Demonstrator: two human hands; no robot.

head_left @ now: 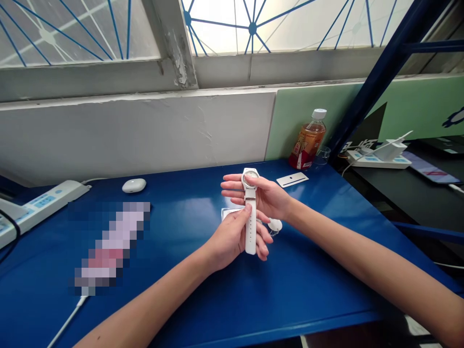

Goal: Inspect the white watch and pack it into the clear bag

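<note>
Strong daylight through translucent white window panes (290,37) above and beyond the glossy blue tabletop (181,309); soft glare mid-tabletop, darker toward its near edge. Coarse pixelation masks a pinkish-lilac oblong (116,241) on tabletop's left.

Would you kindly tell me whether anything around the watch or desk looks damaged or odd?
Yes: the window post behind the desk has chipped paint, with pale patches against the grey. The white watch being held shows no obvious damage.

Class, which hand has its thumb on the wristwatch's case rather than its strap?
The right hand, reaching in from the right: its thumb lies across the white wristwatch's case, while the left hand's thumb presses the strap.
</note>
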